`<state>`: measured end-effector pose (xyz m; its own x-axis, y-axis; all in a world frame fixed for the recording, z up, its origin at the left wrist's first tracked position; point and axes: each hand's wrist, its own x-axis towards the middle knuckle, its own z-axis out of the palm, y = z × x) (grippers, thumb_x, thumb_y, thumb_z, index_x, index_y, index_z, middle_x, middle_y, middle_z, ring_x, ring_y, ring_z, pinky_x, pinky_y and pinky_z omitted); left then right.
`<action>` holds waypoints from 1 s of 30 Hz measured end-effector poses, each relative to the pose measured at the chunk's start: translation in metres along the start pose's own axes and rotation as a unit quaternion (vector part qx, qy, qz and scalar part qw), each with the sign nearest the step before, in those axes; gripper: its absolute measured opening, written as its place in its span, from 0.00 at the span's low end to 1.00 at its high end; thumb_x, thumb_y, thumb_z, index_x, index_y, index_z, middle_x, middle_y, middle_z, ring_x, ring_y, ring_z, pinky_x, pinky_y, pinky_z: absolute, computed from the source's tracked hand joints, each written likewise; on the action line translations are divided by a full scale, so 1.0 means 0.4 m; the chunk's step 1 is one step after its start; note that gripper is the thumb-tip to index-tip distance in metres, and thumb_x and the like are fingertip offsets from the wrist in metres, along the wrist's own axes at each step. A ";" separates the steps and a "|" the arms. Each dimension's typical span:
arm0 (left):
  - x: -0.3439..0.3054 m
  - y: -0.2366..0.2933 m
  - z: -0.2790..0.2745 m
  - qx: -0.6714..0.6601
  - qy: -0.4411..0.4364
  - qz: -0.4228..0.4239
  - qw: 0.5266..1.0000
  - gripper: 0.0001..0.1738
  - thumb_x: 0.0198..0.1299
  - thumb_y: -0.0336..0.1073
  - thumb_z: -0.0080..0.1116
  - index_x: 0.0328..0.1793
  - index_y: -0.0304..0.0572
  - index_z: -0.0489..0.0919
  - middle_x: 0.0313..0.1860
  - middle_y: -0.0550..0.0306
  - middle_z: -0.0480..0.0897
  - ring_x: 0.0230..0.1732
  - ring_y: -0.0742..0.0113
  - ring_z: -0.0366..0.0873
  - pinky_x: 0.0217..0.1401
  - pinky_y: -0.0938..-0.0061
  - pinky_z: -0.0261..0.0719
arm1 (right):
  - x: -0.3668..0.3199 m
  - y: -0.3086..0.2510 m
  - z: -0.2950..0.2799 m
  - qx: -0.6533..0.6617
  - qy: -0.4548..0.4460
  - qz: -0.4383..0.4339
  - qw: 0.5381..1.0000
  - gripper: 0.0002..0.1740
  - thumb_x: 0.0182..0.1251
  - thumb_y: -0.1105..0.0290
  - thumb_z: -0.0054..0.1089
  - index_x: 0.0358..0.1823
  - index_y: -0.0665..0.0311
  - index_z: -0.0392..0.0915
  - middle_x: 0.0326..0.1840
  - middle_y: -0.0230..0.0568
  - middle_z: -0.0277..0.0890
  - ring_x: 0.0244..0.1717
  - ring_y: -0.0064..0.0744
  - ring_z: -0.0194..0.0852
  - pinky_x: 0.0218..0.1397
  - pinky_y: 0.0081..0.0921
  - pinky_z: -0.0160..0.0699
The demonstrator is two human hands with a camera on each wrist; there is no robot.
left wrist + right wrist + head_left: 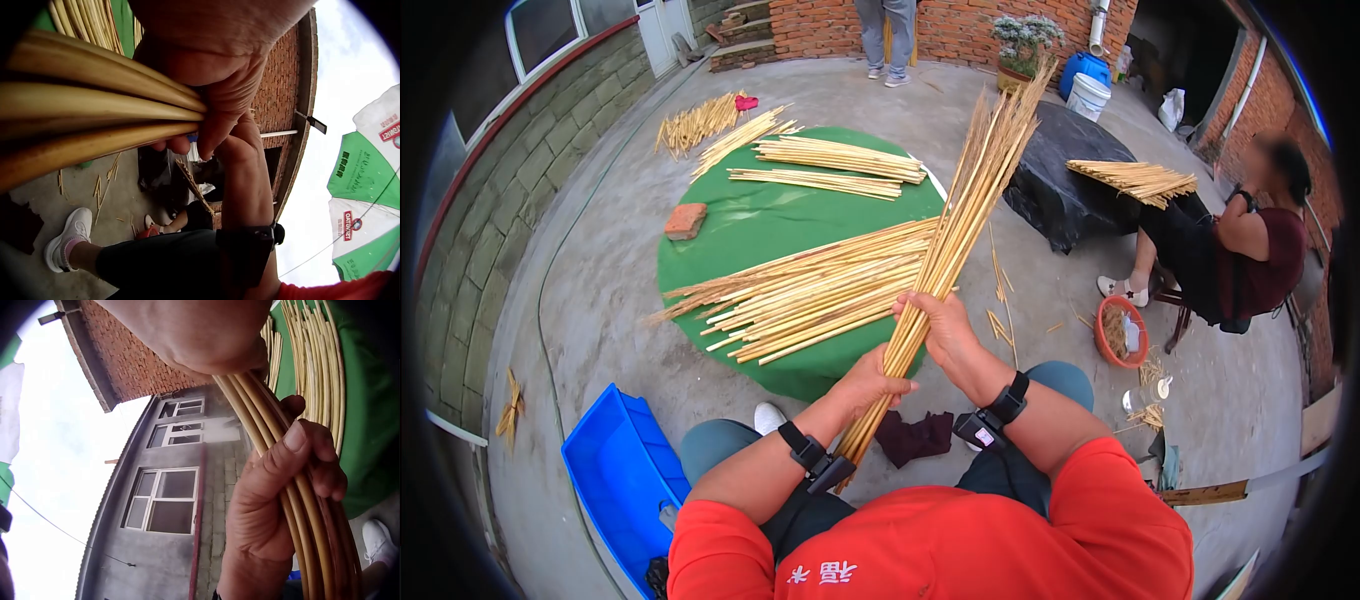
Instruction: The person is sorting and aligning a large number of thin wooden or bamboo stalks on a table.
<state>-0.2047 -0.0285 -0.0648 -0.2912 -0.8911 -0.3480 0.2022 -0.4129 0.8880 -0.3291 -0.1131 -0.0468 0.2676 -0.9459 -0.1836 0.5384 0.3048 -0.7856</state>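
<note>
Bundle of long stalks with feathery tips (963, 230): held aslant in front of the torso, tips pointing away, over the right part of the green cloth (730, 235). Left hand (867, 383): clamped round the bundle near its lower end. Right hand (943, 328): clamped round it higher up. Loose stalks (830, 290) lie on the cloth, beside the held bundle. Red brick (685, 221): at the cloth's left edge. Blue tub (622, 480): on the concrete ground (630, 300), to the left.
</note>
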 end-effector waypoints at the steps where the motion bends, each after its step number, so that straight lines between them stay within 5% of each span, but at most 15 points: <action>1: -0.001 -0.001 -0.001 -0.002 -0.002 -0.002 1.000 0.24 0.43 0.21 0.65 0.45 0.39 0.66 0.27 0.61 0.71 0.17 0.74 0.70 0.17 0.81 0.71 | 0.001 0.001 0.000 0.000 -0.001 0.000 1.000 0.10 0.57 0.77 0.55 0.39 0.69 0.67 0.30 0.42 0.74 0.30 0.30 0.76 0.33 0.25 0.79; 21: -0.013 0.011 -0.014 -0.010 -0.002 0.008 1.000 0.25 0.42 0.23 0.66 0.46 0.41 0.66 0.27 0.63 0.70 0.19 0.76 0.70 0.18 0.83 0.69 | -0.010 -0.005 0.009 0.040 -0.039 0.011 0.998 0.15 0.61 0.73 0.55 0.47 0.67 0.64 0.37 0.45 0.74 0.39 0.37 0.77 0.43 0.33 0.80; 30: -0.037 0.033 -0.022 -0.114 -0.180 -0.032 0.976 0.23 0.44 0.26 0.62 0.47 0.36 0.67 0.22 0.57 0.72 0.15 0.73 0.69 0.18 0.80 0.67 | -0.032 -0.047 0.017 0.108 -0.115 0.037 0.987 0.21 0.58 0.68 0.60 0.50 0.66 0.66 0.36 0.46 0.75 0.37 0.37 0.79 0.42 0.34 0.82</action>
<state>-0.1894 -0.0224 -0.0504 -0.6120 -0.7549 -0.2359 0.3639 -0.5335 0.7635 -0.3371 -0.1058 -0.0257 0.4724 -0.8780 -0.0773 0.6622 0.4115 -0.6262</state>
